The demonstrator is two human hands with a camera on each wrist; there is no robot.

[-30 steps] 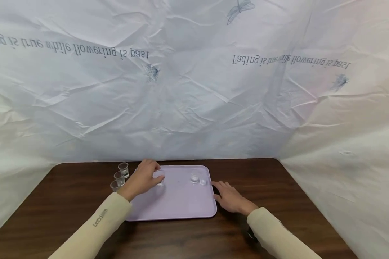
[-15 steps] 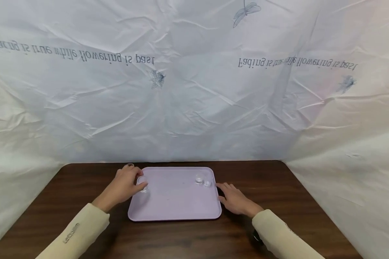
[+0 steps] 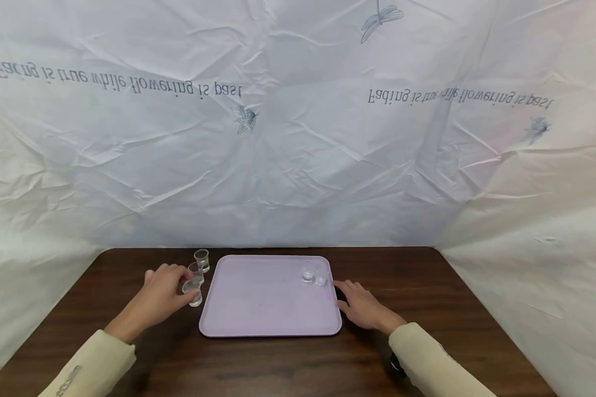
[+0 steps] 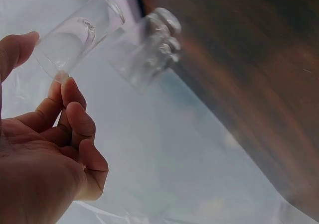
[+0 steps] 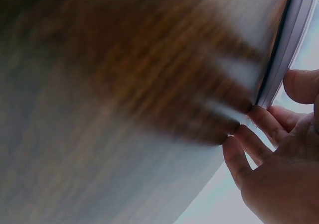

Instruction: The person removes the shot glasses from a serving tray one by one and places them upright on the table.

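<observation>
My left hand (image 3: 154, 298) pinches a clear shot glass (image 3: 195, 298) near its rim, to the left of the tray. In the left wrist view, the thumb and fingertips sit on opposite sides of this glass (image 4: 75, 37). More clear shot glasses (image 3: 202, 260) stand just beyond on the table, blurred and overlapping in the wrist view. A pale purple tray (image 3: 263, 309) lies flat at the middle. Two small clear glasses (image 3: 308, 274) are at its far right part. My right hand (image 3: 362, 309) rests at the tray's right edge, its fingertips touching the rim, fingers loosely extended.
A dark brown wooden table (image 3: 258, 364) bears everything. White printed sheeting (image 3: 298, 165) hangs behind the table's back edge and along both sides.
My left hand has moved left from over the tray to the table beside it, bringing a shot glass along. The right hand stays at the tray's edge. The head view has shifted slightly.
</observation>
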